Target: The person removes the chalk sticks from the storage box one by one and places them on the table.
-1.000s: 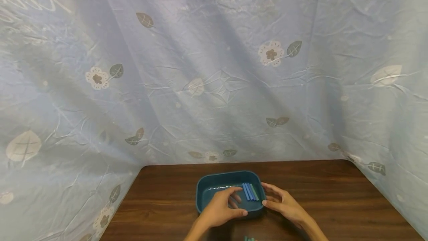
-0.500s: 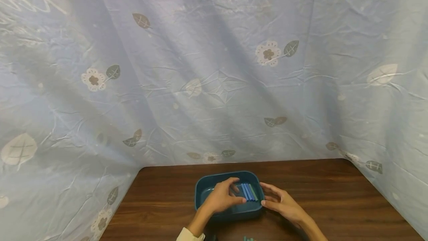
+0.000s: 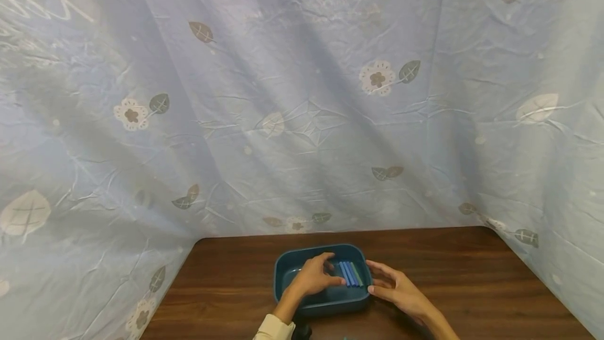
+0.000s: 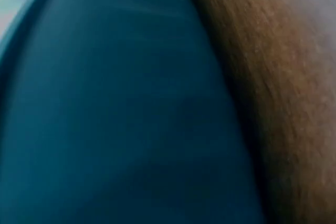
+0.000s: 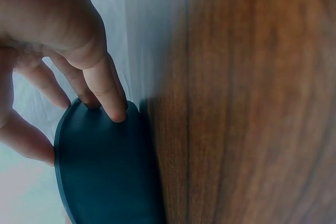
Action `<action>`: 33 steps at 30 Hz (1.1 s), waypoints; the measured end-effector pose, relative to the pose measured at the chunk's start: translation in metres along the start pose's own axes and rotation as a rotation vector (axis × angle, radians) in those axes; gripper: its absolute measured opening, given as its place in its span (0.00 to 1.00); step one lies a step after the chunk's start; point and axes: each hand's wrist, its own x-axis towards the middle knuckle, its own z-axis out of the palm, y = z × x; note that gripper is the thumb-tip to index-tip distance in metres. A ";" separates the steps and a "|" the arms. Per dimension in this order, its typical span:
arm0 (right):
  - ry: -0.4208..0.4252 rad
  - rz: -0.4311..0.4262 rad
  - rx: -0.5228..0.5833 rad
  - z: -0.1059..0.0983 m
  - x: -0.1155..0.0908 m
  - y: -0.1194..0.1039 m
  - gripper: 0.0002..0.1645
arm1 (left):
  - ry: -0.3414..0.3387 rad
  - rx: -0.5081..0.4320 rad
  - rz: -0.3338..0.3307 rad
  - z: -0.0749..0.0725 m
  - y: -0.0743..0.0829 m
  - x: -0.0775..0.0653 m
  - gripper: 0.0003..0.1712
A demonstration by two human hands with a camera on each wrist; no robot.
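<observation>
A dark teal rectangular container (image 3: 325, 308) stands on the wooden table. Several slim blue and green sticks (image 3: 348, 274), like chalk or crayons, lie side by side at its right end. My left hand (image 3: 312, 278) reaches over the near rim into it, thumb and fingers spread apart beside the leftmost stick; no stick shows in its grasp. My right hand (image 3: 398, 290) touches the container's right end from outside. In the right wrist view its thumb (image 5: 31, 142) meets the rim and its extended fingers (image 5: 107, 95) rest on the outer wall. Only container wall and table show in the left wrist view.
Tips of teal pieces (image 3: 347, 338) just show at the bottom edge of the head view. A black object (image 3: 302, 331) sits by my left sleeve (image 3: 274, 328). Behind the table (image 3: 448, 256) hangs a pale patterned curtain (image 3: 302, 119).
My left hand has moved forward, further into the container, and its sleeve has come into view. The right hand stays at the container's right end. The sticks keep their arrangement.
</observation>
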 end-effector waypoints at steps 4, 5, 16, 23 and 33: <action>0.004 0.011 0.003 0.000 0.000 0.000 0.45 | 0.016 0.024 -0.016 0.009 -0.016 0.013 0.48; 0.004 0.011 0.003 0.000 0.000 0.000 0.45 | 0.018 0.028 -0.012 0.013 -0.026 0.020 0.50; 0.011 0.013 -0.003 -0.001 0.001 0.000 0.43 | -0.005 0.102 -0.055 0.013 -0.001 0.022 0.46; 0.022 0.004 -0.012 -0.001 0.001 -0.002 0.45 | -0.006 0.173 -0.035 0.020 -0.015 0.034 0.48; 0.015 0.002 0.001 -0.001 0.001 0.000 0.45 | -0.002 0.177 -0.053 0.022 -0.006 0.028 0.46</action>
